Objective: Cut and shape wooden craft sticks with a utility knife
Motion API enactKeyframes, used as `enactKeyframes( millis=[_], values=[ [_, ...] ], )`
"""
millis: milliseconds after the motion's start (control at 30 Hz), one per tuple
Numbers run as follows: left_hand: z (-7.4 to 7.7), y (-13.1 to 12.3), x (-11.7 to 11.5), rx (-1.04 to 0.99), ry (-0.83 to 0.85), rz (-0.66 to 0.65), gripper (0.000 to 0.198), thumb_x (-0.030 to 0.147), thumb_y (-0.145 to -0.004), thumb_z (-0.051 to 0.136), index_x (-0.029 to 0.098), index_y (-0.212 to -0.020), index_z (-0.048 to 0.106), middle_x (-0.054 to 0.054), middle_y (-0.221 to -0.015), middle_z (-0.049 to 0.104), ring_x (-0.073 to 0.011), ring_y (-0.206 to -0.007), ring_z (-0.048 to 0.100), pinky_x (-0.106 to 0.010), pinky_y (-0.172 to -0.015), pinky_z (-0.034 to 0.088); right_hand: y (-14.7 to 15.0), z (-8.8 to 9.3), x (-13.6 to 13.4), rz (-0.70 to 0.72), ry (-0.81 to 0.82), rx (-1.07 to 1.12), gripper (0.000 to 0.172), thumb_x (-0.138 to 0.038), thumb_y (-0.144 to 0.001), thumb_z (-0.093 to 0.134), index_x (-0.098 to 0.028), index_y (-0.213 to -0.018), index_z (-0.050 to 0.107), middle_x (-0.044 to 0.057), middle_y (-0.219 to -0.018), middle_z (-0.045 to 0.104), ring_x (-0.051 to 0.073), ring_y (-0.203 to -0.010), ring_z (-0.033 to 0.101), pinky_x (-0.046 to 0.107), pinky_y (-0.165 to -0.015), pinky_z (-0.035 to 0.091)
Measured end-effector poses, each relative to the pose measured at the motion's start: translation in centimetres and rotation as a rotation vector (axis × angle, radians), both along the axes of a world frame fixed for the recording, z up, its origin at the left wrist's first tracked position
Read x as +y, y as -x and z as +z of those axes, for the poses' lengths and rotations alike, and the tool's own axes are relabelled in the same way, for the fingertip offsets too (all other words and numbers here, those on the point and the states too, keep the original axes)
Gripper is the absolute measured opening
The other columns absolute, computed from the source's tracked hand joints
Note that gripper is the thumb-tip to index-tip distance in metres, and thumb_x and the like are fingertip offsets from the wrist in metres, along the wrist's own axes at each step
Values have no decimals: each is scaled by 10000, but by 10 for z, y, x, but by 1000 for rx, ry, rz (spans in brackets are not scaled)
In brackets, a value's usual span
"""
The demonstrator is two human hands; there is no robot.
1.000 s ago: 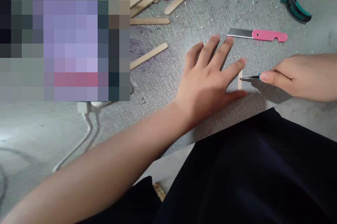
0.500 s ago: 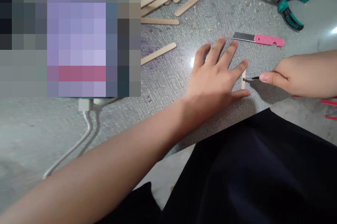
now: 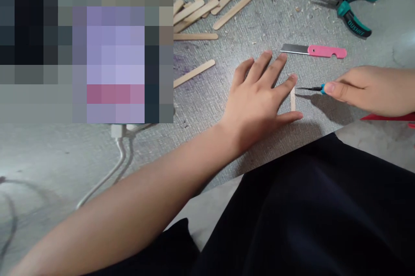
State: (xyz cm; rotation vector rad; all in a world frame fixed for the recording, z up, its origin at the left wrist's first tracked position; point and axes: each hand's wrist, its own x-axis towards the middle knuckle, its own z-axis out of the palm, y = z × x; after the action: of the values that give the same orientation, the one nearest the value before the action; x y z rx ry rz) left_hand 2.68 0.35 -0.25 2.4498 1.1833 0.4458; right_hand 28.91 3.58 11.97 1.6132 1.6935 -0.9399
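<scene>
Your left hand (image 3: 259, 103) lies flat on the grey mat (image 3: 210, 103), fingers spread wide, with the short wooden stick piece (image 3: 292, 99) lying between forefinger tip and thumb tip. Your right hand (image 3: 366, 90) pinches a blue-handled pointed tool (image 3: 309, 89) in its fingers, tip just beside the stick's far end. The pink-handled blade (image 3: 313, 51) lies near, beyond them.

Left hand (image 3: 259, 98), right hand (image 3: 366, 90) and forearms (image 3: 145, 198) bare; black garment (image 3: 308, 207) over lap

Stick (image 3: 293, 99) ends hidden under left hand (image 3: 259, 98) — upper-left patch (image 3: 87, 42) pixelated.
</scene>
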Motion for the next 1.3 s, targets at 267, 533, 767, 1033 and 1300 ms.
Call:
enactKeyframes(
  millis=[267,533,767,1033,1300],
  values=[
    [3,2,-1,15,35,-10,729,735,-1077,782,336,-1677,673,-113,-1949,459,-447,-1817,423,-669,-1489,314,-1,-8,0,-20,119,161,648,-796,-1175,379,-258,-881,588,5,-780,579,205,-740,548,423,-758,403],
    [4,4,-2,-5,58,-15,725,712,-1088,770,386,-1716,611,-57,-1953,457,-442,-1820,406,-725,-1479,304,6,1,2,-25,138,90,665,-811,-1176,375,-258,-874,588,9,-747,583,216,-703,561,430,-739,402],
    [1,2,-1,-22,70,-10,715,691,-1072,806,351,-1679,644,-95,-1959,440,-470,-1827,382,-743,-1484,257,-1,-11,0,18,100,66,782,-917,-1119,272,-257,-893,624,27,-735,627,233,-682,611,458,-715,438],
    [-3,3,-2,-57,-26,-18,745,661,-1033,890,312,-1650,658,-147,-1893,535,-470,-1770,486,-740,-1444,354,-16,-26,-3,3,48,162,953,-1112,-988,222,-264,-853,635,50,-717,626,237,-650,594,459,-650,438],
    [-3,8,-7,-100,-136,124,777,763,-1034,832,224,-1577,695,-233,-1694,702,-520,-1583,644,-680,-1278,500,-33,-30,2,-94,-60,572,436,-705,-1144,645,-326,-1351,585,-29,-832,680,147,-572,569,329,-484,446]
  ],
)
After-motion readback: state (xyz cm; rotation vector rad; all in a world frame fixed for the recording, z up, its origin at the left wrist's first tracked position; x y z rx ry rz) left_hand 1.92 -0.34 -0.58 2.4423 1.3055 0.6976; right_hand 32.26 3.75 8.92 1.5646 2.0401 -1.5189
